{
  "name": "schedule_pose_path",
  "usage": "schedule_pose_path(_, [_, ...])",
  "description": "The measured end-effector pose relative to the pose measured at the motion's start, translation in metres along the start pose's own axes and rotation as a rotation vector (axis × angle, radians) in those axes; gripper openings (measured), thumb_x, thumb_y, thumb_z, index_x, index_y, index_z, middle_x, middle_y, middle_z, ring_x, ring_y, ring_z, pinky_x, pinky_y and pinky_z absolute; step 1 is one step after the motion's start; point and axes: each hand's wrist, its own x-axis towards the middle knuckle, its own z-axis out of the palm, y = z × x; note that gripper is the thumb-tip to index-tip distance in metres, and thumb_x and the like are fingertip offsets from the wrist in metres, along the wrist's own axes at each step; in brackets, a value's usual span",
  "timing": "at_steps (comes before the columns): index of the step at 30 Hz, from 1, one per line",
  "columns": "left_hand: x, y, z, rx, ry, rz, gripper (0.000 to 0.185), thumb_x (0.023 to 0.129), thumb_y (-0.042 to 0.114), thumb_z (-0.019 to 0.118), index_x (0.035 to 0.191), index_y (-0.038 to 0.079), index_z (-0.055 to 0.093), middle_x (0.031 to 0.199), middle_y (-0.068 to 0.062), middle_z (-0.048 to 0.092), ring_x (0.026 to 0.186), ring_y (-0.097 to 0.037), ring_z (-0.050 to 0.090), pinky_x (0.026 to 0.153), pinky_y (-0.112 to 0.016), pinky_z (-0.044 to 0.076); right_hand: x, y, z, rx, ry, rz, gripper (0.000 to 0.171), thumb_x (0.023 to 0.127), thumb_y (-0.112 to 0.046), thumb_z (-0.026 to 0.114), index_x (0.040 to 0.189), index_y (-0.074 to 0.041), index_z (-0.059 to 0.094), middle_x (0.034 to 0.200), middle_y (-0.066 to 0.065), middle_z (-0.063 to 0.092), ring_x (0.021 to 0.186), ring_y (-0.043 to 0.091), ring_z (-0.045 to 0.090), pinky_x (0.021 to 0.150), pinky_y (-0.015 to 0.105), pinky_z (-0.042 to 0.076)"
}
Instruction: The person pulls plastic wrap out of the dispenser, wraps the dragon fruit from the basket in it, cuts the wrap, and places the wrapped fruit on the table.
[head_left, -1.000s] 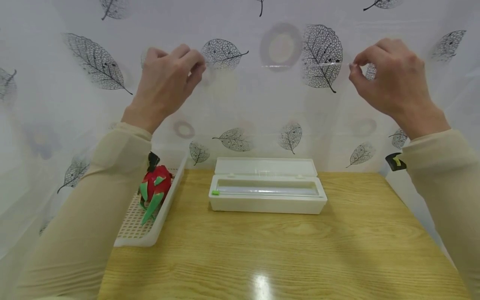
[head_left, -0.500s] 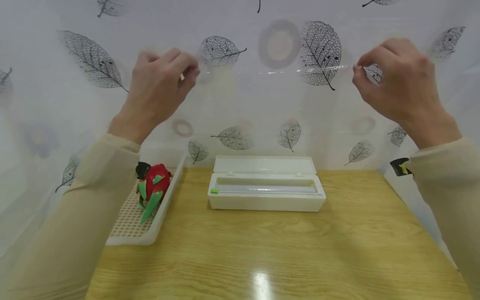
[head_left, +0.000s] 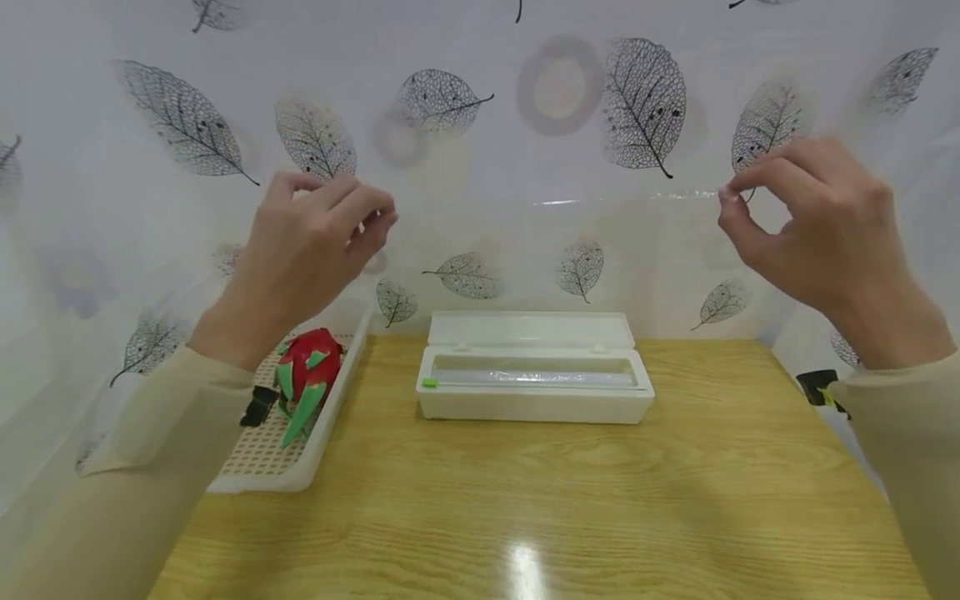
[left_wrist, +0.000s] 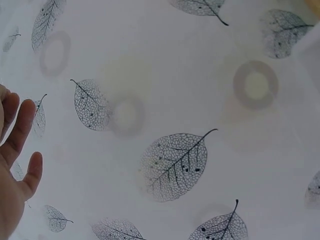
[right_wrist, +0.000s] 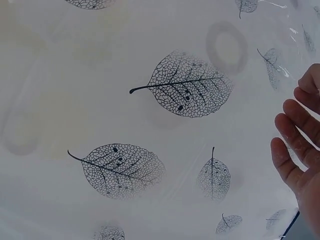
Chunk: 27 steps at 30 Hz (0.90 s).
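Observation:
A sheet of clear cling film (head_left: 558,201) is stretched between my two raised hands; only glints along its edge show. My left hand (head_left: 309,250) pinches one corner between thumb and forefinger. At the other corner, the right hand (head_left: 836,225) pinches the film the same way, thumb and forefinger forming a ring. In the left wrist view the other fingers of the left hand (left_wrist: 17,150) show at the left edge. Spread fingers of the right hand (right_wrist: 302,145) fill the right edge of its own wrist view, with film glints above them.
On the wooden table (head_left: 540,492), a white cling film box (head_left: 532,406) stands with its lid raised and a film roll (head_left: 540,378) inside. A white basket (head_left: 303,475) at left holds a red and green dragon fruit (head_left: 309,367). A leaf-patterned curtain (head_left: 487,167) hangs behind.
Both hands have come down with the film, and stand slightly farther apart than a second ago. The box, basket and dragon fruit have stayed put.

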Motion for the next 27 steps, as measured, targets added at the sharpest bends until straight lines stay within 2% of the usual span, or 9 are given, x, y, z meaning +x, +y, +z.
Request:
schedule_pose_path(1, [-0.005,0.003,-0.002,0.006,-0.011,0.015,0.008,0.100,0.011,0.066,0.101,0.004,0.069,0.089,-0.014,0.073,0.077,-0.028,0.070,0.087,-0.055,0.049,-0.005,-0.003,-0.002,0.013,0.013,0.007,0.040,0.096,-0.027,0.055,0.089,0.008,0.072,0.086,0.024,0.069,0.091,0.042,0.059,0.081,0.008,0.033])
schedule_pose_path(4, [-0.019,0.013,-0.009,-0.003,-0.021,0.056,0.008,0.097,0.010,0.070,0.102,0.004,0.069,0.090,-0.013,0.074,0.077,-0.027,0.070,0.087,-0.054,0.051,-0.018,-0.014,-0.008,0.060,0.037,0.009,0.044,0.095,-0.031,0.055,0.087,0.009,0.072,0.085,0.025,0.069,0.089,0.043,0.060,0.091,-0.003,0.026])
schedule_pose_path(8, [-0.034,0.026,-0.018,-0.037,0.023,0.077,0.011,0.093,0.007,0.073,0.102,0.005,0.068,0.089,-0.011,0.074,0.075,-0.025,0.069,0.085,-0.055,0.052,-0.031,-0.026,-0.017,0.110,0.059,-0.012,0.049,0.095,-0.035,0.055,0.084,0.010,0.071,0.082,0.026,0.068,0.082,0.043,0.058,0.092,-0.003,0.029])
schedule_pose_path(12, [-0.044,0.036,-0.027,-0.082,0.089,0.058,0.004,0.097,0.008,0.066,0.098,0.004,0.067,0.081,-0.009,0.071,0.069,-0.023,0.066,0.085,-0.056,0.053,-0.038,-0.032,-0.022,0.162,0.106,-0.038,0.050,0.095,-0.035,0.057,0.081,0.010,0.070,0.079,0.027,0.067,0.076,0.043,0.055,0.093,0.000,0.032])
schedule_pose_path(17, [-0.048,0.047,-0.034,-0.151,0.179,0.038,0.021,0.103,0.015,0.056,0.093,0.003,0.070,0.077,-0.009,0.071,0.065,-0.023,0.064,0.087,-0.054,0.051,-0.044,-0.033,-0.024,0.181,0.146,-0.069,0.050,0.095,-0.036,0.059,0.078,0.010,0.070,0.077,0.026,0.067,0.073,0.044,0.054,0.097,0.003,0.035])
schedule_pose_path(23, [-0.046,0.047,-0.034,-0.203,0.275,0.035,0.021,0.102,0.020,0.058,0.092,0.005,0.069,0.074,-0.004,0.069,0.060,-0.019,0.060,0.093,-0.049,0.051,-0.051,-0.027,-0.028,0.174,0.214,-0.047,0.045,0.091,-0.031,0.064,0.077,0.011,0.069,0.078,0.028,0.067,0.076,0.047,0.055,0.098,0.005,0.038])
schedule_pose_path(27, [-0.062,0.032,-0.020,-0.222,0.290,0.058,0.010,0.091,0.016,0.071,0.096,0.009,0.073,0.079,0.003,0.072,0.063,-0.014,0.062,0.099,-0.050,0.052,-0.058,-0.020,-0.030,0.183,0.228,-0.038,0.041,0.089,-0.030,0.068,0.078,0.009,0.072,0.080,0.026,0.070,0.077,0.046,0.056,0.097,0.008,0.041])
